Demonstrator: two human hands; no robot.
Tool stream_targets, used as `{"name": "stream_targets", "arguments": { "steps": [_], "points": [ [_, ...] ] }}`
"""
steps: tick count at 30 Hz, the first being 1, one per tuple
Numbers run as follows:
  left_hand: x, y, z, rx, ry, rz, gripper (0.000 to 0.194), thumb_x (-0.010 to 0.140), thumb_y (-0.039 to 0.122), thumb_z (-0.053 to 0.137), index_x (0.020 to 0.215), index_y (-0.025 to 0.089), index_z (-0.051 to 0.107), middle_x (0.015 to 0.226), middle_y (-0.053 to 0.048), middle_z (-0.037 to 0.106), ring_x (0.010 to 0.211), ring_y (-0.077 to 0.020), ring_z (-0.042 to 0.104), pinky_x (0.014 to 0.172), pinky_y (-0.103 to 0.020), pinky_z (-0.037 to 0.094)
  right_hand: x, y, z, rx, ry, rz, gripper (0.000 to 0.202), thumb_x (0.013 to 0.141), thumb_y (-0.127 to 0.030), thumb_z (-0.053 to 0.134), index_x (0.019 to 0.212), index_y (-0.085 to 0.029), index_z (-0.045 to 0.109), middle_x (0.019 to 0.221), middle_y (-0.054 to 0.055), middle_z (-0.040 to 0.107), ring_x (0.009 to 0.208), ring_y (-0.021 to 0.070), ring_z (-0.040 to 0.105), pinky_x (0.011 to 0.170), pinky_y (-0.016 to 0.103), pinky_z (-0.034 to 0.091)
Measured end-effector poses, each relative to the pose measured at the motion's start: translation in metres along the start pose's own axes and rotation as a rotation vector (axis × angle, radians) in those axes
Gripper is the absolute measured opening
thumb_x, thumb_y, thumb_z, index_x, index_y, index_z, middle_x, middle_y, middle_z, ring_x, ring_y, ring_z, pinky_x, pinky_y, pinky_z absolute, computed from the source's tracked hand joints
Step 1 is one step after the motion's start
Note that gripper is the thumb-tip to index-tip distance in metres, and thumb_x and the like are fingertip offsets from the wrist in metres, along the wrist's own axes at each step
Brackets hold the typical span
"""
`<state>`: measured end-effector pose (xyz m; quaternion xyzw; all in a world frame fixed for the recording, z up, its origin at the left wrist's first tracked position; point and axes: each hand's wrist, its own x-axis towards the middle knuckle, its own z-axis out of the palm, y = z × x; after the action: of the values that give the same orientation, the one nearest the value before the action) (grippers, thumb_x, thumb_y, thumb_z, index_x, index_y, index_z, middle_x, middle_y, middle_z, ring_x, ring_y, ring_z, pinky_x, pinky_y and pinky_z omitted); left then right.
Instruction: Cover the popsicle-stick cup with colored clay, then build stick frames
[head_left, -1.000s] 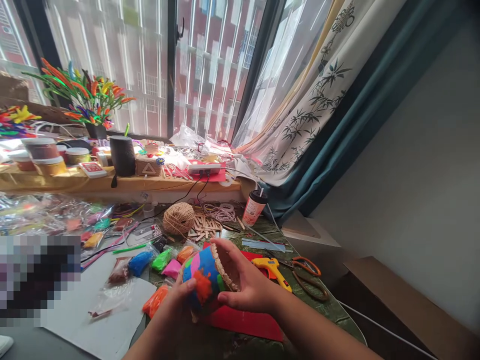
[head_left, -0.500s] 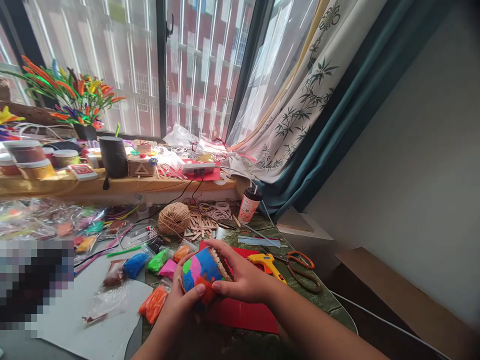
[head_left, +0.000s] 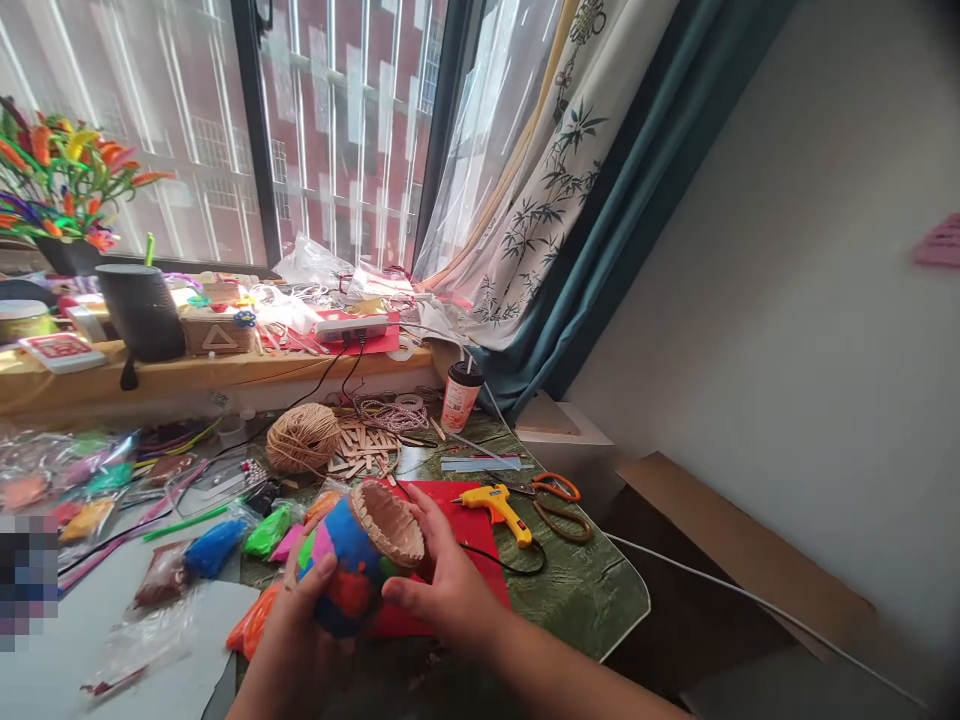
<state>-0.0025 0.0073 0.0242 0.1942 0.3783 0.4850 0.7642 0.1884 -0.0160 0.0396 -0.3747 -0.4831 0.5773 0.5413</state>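
A small round pot (head_left: 337, 535) is tilted so that its mouth faces right and up. Blue, pink, green and orange-red clay patches cover its outside, and a beige scalloped edge rings its brown inside. My left hand (head_left: 289, 610) grips it from the left, thumb pressed on the front, the other fingers hidden behind. Close by the rim on the right is my right hand (head_left: 454, 580), fingers apart and thumb at the pot's lower side; whether the thumb touches is hard to tell. A red sheet (head_left: 480, 560) lies beneath the hands.
A yellow glue gun (head_left: 501, 508), scissors (head_left: 562, 510) and a lidded cup (head_left: 459, 398) stand or lie to the right. Bagged clay, such as an orange packet (head_left: 253, 622), sits left by a white board (head_left: 180, 660). Behind are a twine ball (head_left: 303, 438) and wooden sticks (head_left: 364, 448).
The pot has turned so that its opening now shows. My right hand has loosened from around it, its fingers spreading. The view has swung to the right.
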Motion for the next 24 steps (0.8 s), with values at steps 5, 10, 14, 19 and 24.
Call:
{"name": "stream_targets", "arguments": {
  "steps": [5,10,14,19,24],
  "points": [
    [-0.001,0.007,0.002,-0.003,-0.138,0.096,0.08,0.069,0.059,0.093,0.139,0.029,0.067,0.133,-0.01,0.079,0.134,-0.045,0.066,0.109,-0.051,0.059,0.003,-0.01,-0.013,0.169,0.051,0.019,0.126,0.059,-0.056,0.104,0.162,-0.032,0.038,0.156,0.016,0.057,0.146,0.0399,0.056,0.122,0.057,0.04],
    [0.024,-0.003,-0.007,0.053,-0.261,0.014,0.084,0.059,0.069,0.094,0.131,0.031,0.073,0.137,-0.014,0.076,0.149,-0.0496,0.05,0.118,-0.062,0.048,0.004,-0.018,-0.035,0.236,-0.2,0.254,0.122,0.052,-0.06,0.104,0.156,-0.028,0.048,0.136,0.014,0.071,0.132,0.0389,0.067,0.119,0.057,0.04],
    [0.043,-0.008,-0.014,0.107,-0.282,0.033,0.096,0.035,0.053,0.107,0.12,0.019,0.078,0.137,-0.025,0.074,0.153,-0.0556,0.043,0.123,-0.059,0.042,0.003,0.004,-0.038,0.057,-0.141,0.195,0.108,0.056,-0.066,0.102,0.147,-0.029,0.056,0.143,0.013,0.064,0.137,0.0366,0.061,0.116,0.053,0.044],
    [0.025,0.0,-0.012,0.134,-0.019,-0.058,0.076,0.073,0.041,0.095,0.141,0.024,0.067,0.123,-0.014,0.083,0.123,-0.0427,0.075,0.103,-0.052,0.062,0.016,-0.002,-0.057,-0.462,0.028,0.055,0.063,0.094,-0.065,0.074,0.141,-0.025,0.061,0.139,0.013,0.067,0.121,0.0274,0.068,0.103,0.044,0.055],
    [0.008,-0.005,0.001,-0.046,0.006,-0.142,0.084,0.084,0.042,0.087,0.159,0.028,0.052,0.124,-0.012,0.083,0.118,-0.0411,0.078,0.1,-0.054,0.065,0.081,-0.036,-0.097,-1.132,0.157,0.121,0.029,0.101,-0.032,0.073,0.126,-0.018,0.071,0.131,0.014,0.071,0.115,0.0277,0.07,0.103,0.042,0.056]
  ]
}}
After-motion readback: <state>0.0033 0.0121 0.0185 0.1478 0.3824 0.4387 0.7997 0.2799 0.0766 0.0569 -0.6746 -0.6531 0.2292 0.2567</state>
